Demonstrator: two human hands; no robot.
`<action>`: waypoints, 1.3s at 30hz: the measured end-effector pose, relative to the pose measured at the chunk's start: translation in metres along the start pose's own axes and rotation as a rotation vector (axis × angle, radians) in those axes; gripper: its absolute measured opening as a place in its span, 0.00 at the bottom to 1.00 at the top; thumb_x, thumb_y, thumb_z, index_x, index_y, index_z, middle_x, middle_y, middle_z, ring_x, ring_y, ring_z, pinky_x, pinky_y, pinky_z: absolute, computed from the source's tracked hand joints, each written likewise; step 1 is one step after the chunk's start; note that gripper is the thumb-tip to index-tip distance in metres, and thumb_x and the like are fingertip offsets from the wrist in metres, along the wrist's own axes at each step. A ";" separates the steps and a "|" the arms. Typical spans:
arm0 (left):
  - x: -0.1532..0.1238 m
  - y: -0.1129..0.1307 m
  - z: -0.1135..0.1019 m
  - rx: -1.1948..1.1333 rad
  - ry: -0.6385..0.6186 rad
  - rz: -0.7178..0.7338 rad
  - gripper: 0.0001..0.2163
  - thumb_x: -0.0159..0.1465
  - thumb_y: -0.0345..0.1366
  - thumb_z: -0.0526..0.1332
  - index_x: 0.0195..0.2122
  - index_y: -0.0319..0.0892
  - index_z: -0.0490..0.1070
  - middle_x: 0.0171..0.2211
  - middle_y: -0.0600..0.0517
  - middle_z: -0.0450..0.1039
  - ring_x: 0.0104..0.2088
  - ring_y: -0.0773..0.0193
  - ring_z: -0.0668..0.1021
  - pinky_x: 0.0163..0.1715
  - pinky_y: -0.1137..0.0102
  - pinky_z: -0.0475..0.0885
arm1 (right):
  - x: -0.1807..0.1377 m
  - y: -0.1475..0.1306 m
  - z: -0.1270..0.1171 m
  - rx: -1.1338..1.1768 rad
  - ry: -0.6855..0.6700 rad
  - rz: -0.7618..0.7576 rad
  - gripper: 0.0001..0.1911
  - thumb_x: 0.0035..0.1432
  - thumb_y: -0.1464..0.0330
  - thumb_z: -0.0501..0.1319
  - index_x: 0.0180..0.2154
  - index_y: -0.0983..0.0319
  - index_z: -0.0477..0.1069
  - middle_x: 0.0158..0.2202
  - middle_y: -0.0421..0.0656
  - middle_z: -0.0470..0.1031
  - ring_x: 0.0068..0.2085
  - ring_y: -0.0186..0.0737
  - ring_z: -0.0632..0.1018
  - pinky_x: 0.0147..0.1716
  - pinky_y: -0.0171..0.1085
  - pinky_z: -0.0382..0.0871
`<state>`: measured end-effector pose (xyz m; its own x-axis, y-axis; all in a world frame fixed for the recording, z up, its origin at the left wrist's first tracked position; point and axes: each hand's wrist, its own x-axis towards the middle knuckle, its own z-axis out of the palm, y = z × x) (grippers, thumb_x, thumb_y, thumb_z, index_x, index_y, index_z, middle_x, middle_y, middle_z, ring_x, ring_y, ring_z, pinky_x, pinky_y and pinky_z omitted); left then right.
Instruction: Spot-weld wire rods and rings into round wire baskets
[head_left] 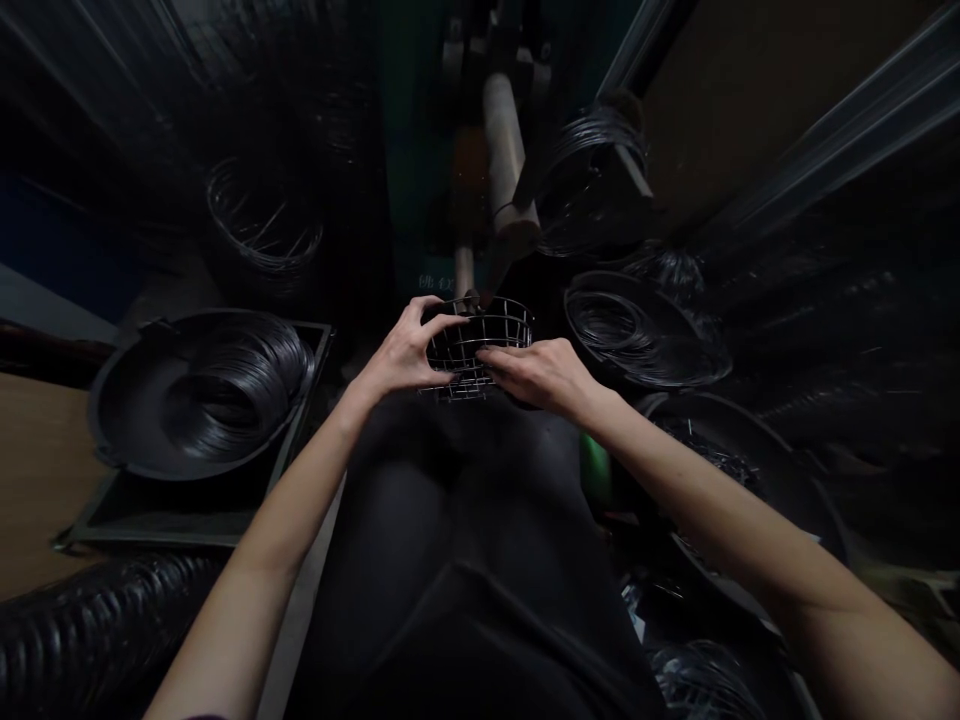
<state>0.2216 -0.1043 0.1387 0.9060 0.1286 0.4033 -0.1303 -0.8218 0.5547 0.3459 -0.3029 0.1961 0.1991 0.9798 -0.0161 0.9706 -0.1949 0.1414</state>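
Small wire basket (480,340) held just above the lap (450,510), braced from both sides, apparently for steadiness: left hand (401,350) with fingers curled over the rim, right hand (536,375) with fingers closed against the wires. Coiled wire (240,385) in a black pan (112,420) nearby, within easy reach.

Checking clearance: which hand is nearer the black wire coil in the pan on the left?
Left. The left hand is on the wire basket, right of the black wire coil, apart from it; the right hand is farther, across the basket.
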 end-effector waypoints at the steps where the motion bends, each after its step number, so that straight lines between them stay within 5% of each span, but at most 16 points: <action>1: 0.002 0.000 -0.001 -0.001 0.006 0.002 0.34 0.48 0.36 0.73 0.57 0.45 0.68 0.58 0.42 0.56 0.60 0.45 0.67 0.60 0.50 0.68 | 0.001 0.002 0.000 -0.002 0.008 -0.004 0.19 0.68 0.64 0.50 0.54 0.53 0.74 0.51 0.39 0.79 0.34 0.38 0.80 0.24 0.35 0.56; 14: 0.013 -0.006 -0.004 -0.038 -0.023 -0.007 0.33 0.48 0.36 0.74 0.57 0.44 0.69 0.55 0.44 0.60 0.58 0.48 0.69 0.60 0.53 0.68 | 0.009 0.009 -0.003 0.003 0.002 0.017 0.17 0.68 0.63 0.53 0.54 0.53 0.74 0.49 0.39 0.80 0.39 0.40 0.82 0.25 0.34 0.58; 18: 0.015 -0.008 -0.005 -0.041 0.000 -0.028 0.33 0.46 0.36 0.75 0.55 0.46 0.71 0.53 0.46 0.62 0.57 0.51 0.70 0.60 0.55 0.69 | 0.002 0.009 0.010 0.121 0.132 0.081 0.16 0.68 0.63 0.55 0.55 0.53 0.73 0.48 0.39 0.81 0.41 0.37 0.81 0.28 0.33 0.62; 25: 0.031 -0.024 -0.004 -0.069 0.029 -0.080 0.33 0.44 0.36 0.75 0.54 0.43 0.72 0.53 0.46 0.64 0.57 0.50 0.71 0.61 0.55 0.68 | 0.011 0.018 0.032 0.282 0.400 0.247 0.07 0.64 0.66 0.60 0.40 0.59 0.77 0.42 0.44 0.76 0.36 0.36 0.76 0.30 0.32 0.63; 39: 0.064 -0.051 -0.010 -0.177 0.050 -0.080 0.33 0.45 0.37 0.75 0.53 0.41 0.71 0.51 0.47 0.70 0.52 0.53 0.74 0.59 0.56 0.69 | 0.055 0.036 0.032 0.539 0.490 0.388 0.05 0.56 0.68 0.66 0.36 0.60 0.75 0.35 0.42 0.73 0.35 0.38 0.74 0.35 0.36 0.67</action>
<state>0.2818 -0.0485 0.1433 0.8959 0.2208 0.3855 -0.1311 -0.6977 0.7043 0.3964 -0.2575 0.1685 0.5726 0.7223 0.3879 0.8020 -0.3952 -0.4480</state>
